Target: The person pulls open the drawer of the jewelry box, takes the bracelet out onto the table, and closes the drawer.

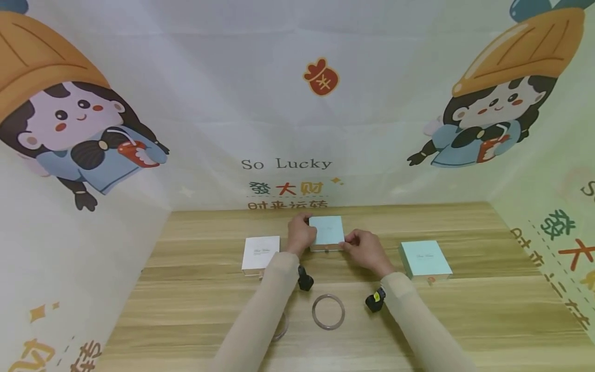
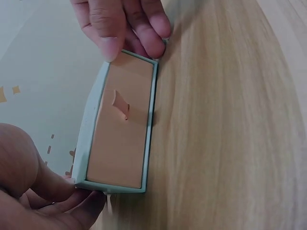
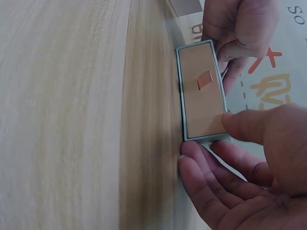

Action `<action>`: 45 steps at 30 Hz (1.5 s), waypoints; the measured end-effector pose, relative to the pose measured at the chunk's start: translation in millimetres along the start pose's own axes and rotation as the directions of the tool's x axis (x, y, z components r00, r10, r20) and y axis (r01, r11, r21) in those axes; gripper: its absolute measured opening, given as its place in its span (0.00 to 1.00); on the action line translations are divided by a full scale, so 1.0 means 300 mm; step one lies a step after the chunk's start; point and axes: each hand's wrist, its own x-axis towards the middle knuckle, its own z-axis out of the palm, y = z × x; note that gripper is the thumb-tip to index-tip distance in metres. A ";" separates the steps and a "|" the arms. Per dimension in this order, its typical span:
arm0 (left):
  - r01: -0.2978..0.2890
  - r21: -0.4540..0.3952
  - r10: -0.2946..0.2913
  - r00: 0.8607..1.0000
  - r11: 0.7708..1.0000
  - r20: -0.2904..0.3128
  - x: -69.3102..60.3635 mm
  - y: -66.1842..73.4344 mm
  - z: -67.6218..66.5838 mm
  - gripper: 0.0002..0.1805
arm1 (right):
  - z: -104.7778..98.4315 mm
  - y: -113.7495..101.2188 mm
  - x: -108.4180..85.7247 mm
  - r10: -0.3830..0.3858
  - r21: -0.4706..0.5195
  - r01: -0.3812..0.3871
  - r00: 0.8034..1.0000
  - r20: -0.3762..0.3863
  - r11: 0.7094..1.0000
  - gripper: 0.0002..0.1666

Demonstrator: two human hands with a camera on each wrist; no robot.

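A small light-blue drawer box [image 1: 327,227] lies flat near the back of the table. Its tan drawer front [image 2: 120,143] with a small pull tab [image 3: 205,80] faces me and is flush with the sleeve. My left hand [image 1: 300,235] grips the box's left side, the thumb at the top edge. At the front right corner my right hand [image 1: 367,250] pinches the box, thumb on the edge and fingers along the side. Nearer to me a round bangle [image 1: 328,327] lies between my forearms. My left sleeve partly hides a second bangle [image 1: 285,327].
A white box [image 1: 261,253] stands to the left, partly behind my left sleeve. To the right sits a mint-green box [image 1: 425,258] with a tab in front. A printed cloth backdrop [image 1: 209,129] encloses the wooden table [image 1: 195,310] at the back and sides.
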 end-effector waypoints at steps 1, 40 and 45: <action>-0.002 0.003 0.002 1.000 1.000 -0.002 0.000 -0.002 0.003 0.30 | -0.001 0.002 0.000 -0.004 -0.008 0.005 1.000 0.007 1.000 0.11; -0.406 0.041 0.393 0.902 0.913 0.178 -0.187 0.172 0.102 0.31 | -0.421 0.154 -0.234 -0.098 -0.081 0.095 0.994 -0.041 0.992 0.39; -0.401 0.019 0.373 0.868 0.916 0.328 -0.221 0.189 0.171 0.33 | -0.431 0.214 -0.280 -0.039 -0.091 0.031 0.995 -0.093 0.995 0.41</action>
